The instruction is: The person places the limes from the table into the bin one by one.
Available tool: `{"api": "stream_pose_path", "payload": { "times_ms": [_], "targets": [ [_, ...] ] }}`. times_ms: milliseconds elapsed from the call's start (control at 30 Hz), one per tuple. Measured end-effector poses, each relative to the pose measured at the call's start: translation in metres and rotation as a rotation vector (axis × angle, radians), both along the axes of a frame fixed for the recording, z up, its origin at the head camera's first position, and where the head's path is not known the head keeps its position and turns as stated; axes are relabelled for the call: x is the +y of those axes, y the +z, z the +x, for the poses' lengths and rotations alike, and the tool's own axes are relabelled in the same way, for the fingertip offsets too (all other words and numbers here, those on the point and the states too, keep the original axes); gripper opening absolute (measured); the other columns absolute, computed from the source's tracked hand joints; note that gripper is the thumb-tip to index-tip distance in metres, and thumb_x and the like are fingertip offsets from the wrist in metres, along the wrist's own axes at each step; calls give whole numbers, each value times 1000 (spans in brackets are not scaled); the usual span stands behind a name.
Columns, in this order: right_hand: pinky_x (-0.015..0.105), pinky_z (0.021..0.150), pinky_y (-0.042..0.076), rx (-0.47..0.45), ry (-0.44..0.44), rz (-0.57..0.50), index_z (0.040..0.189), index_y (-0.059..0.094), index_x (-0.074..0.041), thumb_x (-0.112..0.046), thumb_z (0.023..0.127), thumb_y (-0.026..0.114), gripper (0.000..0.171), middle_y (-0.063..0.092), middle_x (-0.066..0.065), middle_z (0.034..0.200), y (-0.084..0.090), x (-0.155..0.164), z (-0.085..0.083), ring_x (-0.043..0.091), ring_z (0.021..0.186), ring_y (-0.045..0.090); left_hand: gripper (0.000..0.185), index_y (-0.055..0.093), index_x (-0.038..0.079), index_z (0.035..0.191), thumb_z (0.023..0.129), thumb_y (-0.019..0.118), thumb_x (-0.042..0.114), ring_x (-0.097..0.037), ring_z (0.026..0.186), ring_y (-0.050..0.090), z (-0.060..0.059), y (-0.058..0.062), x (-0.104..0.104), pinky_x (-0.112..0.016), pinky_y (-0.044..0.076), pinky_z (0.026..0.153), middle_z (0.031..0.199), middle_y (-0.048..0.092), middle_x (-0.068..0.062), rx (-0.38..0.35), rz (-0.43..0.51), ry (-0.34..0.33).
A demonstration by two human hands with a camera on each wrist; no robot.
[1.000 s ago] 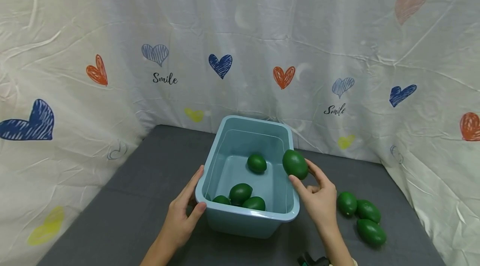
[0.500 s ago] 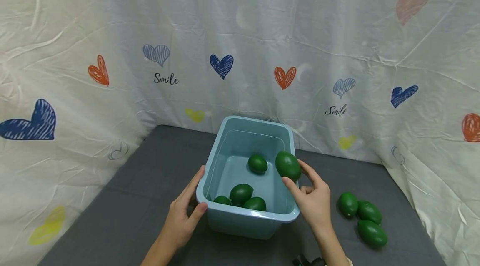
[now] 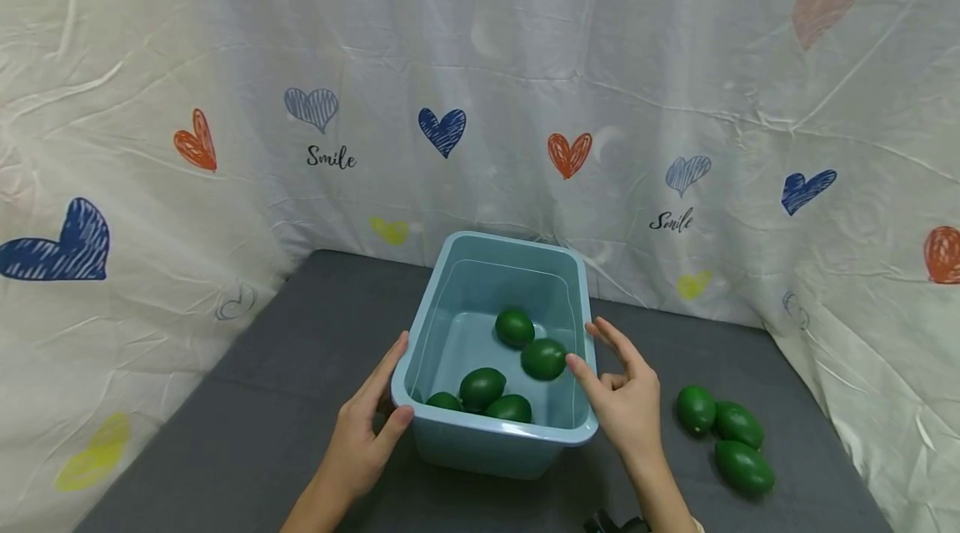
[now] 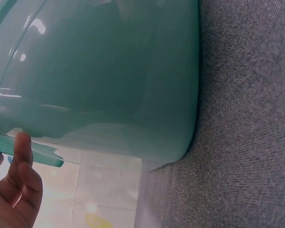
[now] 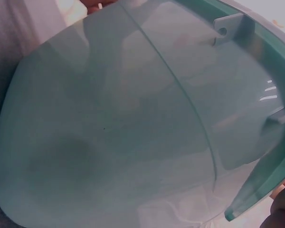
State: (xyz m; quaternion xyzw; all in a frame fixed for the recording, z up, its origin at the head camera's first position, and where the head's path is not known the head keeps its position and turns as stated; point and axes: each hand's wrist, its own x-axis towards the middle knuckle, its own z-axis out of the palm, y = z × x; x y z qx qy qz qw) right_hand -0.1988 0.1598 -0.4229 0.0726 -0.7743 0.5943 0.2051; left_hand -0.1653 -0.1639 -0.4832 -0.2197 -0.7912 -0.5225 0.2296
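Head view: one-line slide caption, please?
Left hand grips the blue bin; open right hand beside five green fruits inside.

The bin point(image 3: 517, 433) was a pale blue-green plastic, plain and glossy. The fruits inside it point(image 3: 543, 359) were a deep, even green, and so were the three fruits on the desk point(image 3: 725, 434). The desk point(image 3: 300, 349) was a dark grey with a fine flecked weave. The backdrop cloth point(image 3: 480, 82) was off-white, printed with scribbled hearts in navy, orange, light blue, yellow and faded pink, and with the word "Smile" in black script.
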Motion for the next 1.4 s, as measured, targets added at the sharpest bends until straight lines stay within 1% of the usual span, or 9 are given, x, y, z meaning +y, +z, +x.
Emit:
{"api": "stream_pose_path", "payload": {
  "times_ms": [100, 267, 433, 600, 667, 833, 1067, 1167, 1400],
  "targets": [
    [20, 37, 27, 2, -1, 0, 147, 63, -15, -12, 91, 86, 61, 71, 10, 137, 0, 0, 0, 3, 34, 28, 75, 31, 16, 169, 102, 63, 3, -11, 115, 66, 0, 0, 0, -24, 57, 81, 171, 37, -7, 10, 1, -1],
    [20, 38, 30, -4, -5, -18, 147, 63, -14, -11, 92, 85, 60, 70, 10, 138, -1, 1, 2, 4, 34, 31, 73, 32, 16, 168, 103, 63, 5, -12, 113, 66, -1, -1, 1, -23, 56, 80, 170, 38, -6, 24, 7, 2],
    [21, 38, 32, -5, -8, -25, 147, 63, -13, -11, 92, 84, 59, 69, 10, 139, -1, 4, 5, 6, 35, 35, 73, 32, 15, 168, 103, 63, 4, -13, 103, 66, -1, -1, 1, -24, 56, 78, 171, 38, -7, 24, 8, -4],
    [21, 38, 31, 4, -13, -22, 147, 63, -13, -11, 93, 84, 58, 69, 12, 140, -1, 9, 5, 5, 35, 34, 74, 32, 15, 168, 102, 63, 2, -9, 120, 63, -1, -1, 0, -21, 55, 85, 171, 38, -7, 23, 12, 1],
    [21, 38, 31, 10, -18, -18, 147, 63, -13, -10, 93, 83, 58, 68, 12, 140, -1, 12, 5, 5, 35, 34, 74, 32, 15, 168, 102, 62, 3, -8, 122, 62, -1, -1, 0, -20, 55, 85, 171, 38, -7, 28, 15, 2],
    [22, 38, 30, 4, -42, -4, 148, 61, -12, -10, 95, 82, 58, 67, 13, 142, -1, 21, 5, 6, 34, 32, 71, 32, 13, 168, 104, 62, 5, -14, 104, 65, -1, 0, 0, -22, 55, 78, 170, 38, -8, 42, 17, 0],
    [23, 37, 30, -39, -105, 15, 149, 61, -13, -15, 96, 82, 57, 67, 10, 142, -7, 34, 6, 5, 34, 29, 73, 32, 15, 168, 103, 63, 4, -14, 103, 66, -2, -1, 0, -26, 56, 76, 171, 38, -6, 22, 12, 2],
    [23, 37, 30, -51, -137, 32, 149, 61, -12, -15, 96, 82, 57, 67, 9, 142, -10, 40, 7, 5, 34, 29, 75, 32, 17, 169, 102, 63, 4, -17, 106, 68, -2, -1, 1, -27, 57, 76, 171, 37, -5, 8, 14, 0],
    [23, 37, 32, -55, -189, 75, 149, 61, -11, -14, 96, 81, 57, 67, 9, 142, -22, 56, 7, 5, 33, 30, 75, 32, 16, 169, 102, 63, 2, -7, 129, 60, -1, -2, 1, -22, 57, 84, 171, 37, -7, 14, 21, -5]
  ]
}}
